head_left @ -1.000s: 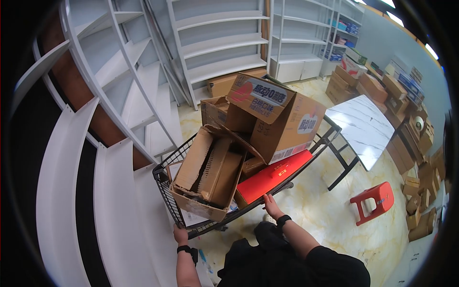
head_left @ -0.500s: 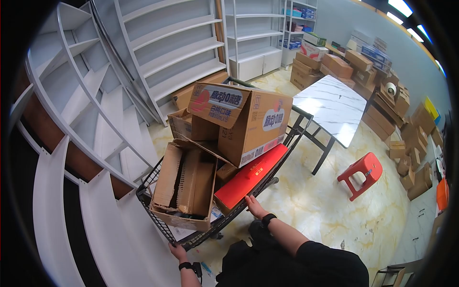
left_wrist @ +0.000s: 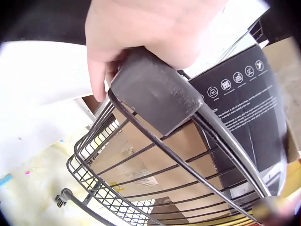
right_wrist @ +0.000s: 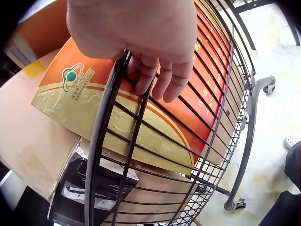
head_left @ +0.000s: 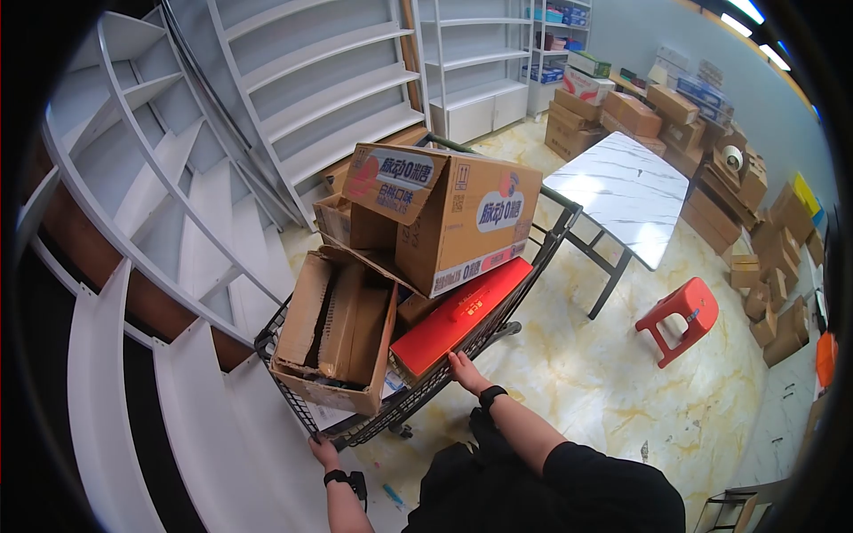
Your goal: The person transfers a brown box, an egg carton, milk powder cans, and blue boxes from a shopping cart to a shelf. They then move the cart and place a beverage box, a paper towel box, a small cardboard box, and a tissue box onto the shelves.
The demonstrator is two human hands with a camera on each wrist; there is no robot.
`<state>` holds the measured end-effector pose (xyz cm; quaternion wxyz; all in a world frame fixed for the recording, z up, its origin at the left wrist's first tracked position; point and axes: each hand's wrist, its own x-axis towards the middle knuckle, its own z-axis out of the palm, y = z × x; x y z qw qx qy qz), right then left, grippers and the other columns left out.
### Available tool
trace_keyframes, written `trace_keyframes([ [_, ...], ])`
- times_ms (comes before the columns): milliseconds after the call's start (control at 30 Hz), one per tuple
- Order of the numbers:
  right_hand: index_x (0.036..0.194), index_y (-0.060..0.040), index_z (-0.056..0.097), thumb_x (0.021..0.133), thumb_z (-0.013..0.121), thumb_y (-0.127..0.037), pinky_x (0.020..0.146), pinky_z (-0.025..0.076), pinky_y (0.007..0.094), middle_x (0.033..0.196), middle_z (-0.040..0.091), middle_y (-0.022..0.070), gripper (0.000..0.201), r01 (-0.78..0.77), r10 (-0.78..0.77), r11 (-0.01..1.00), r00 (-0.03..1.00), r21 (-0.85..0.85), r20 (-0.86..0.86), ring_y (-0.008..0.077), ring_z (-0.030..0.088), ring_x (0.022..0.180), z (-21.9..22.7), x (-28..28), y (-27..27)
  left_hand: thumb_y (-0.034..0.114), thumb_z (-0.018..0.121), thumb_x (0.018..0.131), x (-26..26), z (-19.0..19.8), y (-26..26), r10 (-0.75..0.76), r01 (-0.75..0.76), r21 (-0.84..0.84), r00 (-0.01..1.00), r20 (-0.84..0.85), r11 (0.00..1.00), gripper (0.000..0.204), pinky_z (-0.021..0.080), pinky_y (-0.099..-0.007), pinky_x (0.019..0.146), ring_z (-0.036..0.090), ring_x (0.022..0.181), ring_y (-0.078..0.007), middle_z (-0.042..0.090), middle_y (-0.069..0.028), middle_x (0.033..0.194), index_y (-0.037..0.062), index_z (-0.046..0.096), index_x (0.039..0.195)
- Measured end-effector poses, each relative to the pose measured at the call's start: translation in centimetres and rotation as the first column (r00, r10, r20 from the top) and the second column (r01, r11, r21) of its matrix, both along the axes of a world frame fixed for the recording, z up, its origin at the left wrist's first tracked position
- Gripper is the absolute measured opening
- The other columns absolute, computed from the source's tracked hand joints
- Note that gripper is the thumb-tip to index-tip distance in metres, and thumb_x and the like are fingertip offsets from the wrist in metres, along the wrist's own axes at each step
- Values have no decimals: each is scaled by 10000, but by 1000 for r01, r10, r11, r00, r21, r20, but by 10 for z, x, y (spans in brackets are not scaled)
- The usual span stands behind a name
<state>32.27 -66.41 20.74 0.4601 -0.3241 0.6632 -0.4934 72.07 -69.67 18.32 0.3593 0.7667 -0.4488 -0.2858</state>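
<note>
A black wire cart [head_left: 418, 396] on casters is loaded with an open brown carton [head_left: 333, 329], a larger printed carton [head_left: 484, 209] and a long red box [head_left: 462, 315]. The left hand [head_left: 326, 451] grips the cart's near left corner; in the left wrist view its fingers [left_wrist: 97, 77] wrap a dark plastic corner piece [left_wrist: 155, 89]. On the near side rail beside the red box lies the right hand [head_left: 466, 373]. Seen from the right wrist, that hand [right_wrist: 136, 33] curls its fingers over the top rail, against the orange and gold box [right_wrist: 141, 117].
White shelving [head_left: 329, 89] lines the left and back. A marble-patterned table [head_left: 622, 191] stands right of the cart, with a red stool [head_left: 680, 320] nearer. Cartons [head_left: 711, 222] are heaped along the right wall. Low white boards [head_left: 204, 400] lie left of the cart.
Over the last second the view has swung right, so the cart, shelves and table sit further left in the picture. Both hands keep their hold on the cart.
</note>
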Motion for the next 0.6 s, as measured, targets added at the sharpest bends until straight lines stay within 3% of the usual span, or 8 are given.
trace_keyframes([
  [167,880,-74,423,902,339,-393,544,414,274,737,468,27,330,-35,34,999,999,28,40,134,471,641,5,-5,-5,207,421,867,11,-25,5,4,-11,-31,977,-214,999,348,365,-340,836,488,978,-305,519,-190,1049,-18,427,1133],
  [233,887,-72,425,901,338,-396,549,419,278,740,472,30,336,-48,45,998,997,37,59,138,479,644,6,-6,-7,200,412,864,15,-27,13,155,-105,135,884,-442,985,371,355,-321,863,462,1027,-271,493,-157,1096,-14,407,1167],
  [300,928,-69,435,894,343,-410,571,440,295,822,521,49,355,-112,108,987,993,115,36,157,517,682,12,-11,-8,185,405,863,11,-13,28,153,-151,33,927,-342,988,352,356,-323,864,461,1020,-263,487,-148,1095,-20,414,1149],
  [433,1037,-65,481,876,381,-411,607,464,310,899,585,61,395,-422,418,837,904,348,89,171,564,733,50,-51,-11,130,392,850,-56,97,63,168,-272,-447,951,-258,852,284,364,-336,855,463,983,-249,478,-143,1078,-34,440,1076],
  [467,1031,-64,505,872,394,-402,611,463,302,892,594,61,390,-496,506,773,858,397,86,164,565,735,71,-68,-12,130,392,850,-72,119,67,175,-276,-448,951,-253,850,284,364,-336,855,463,983,-249,478,-143,1078,-34,440,1076],
  [533,974,-45,551,865,424,-361,605,457,278,871,606,53,357,-512,561,798,823,317,-83,146,564,728,101,-107,-15,92,414,824,-105,157,65,-39,-8,-541,996,-76,841,232,377,-345,836,482,928,-236,502,-148,1024,-26,469,1016],
  [567,971,-35,558,862,434,-341,605,453,271,852,607,53,348,-443,487,860,861,253,-148,138,562,721,120,-126,-15,92,414,824,-125,176,62,-27,-18,-541,997,-74,841,232,377,-345,836,482,928,-236,502,-148,1024,-26,469,1016],
  [600,967,-24,566,858,443,-321,605,449,263,834,607,53,339,-372,405,910,891,182,-206,130,559,714,133,-146,-17,86,433,808,-145,194,56,-209,154,-607,978,-21,780,224,381,-342,828,489,907,-237,512,-143,988,-23,484,997],
])
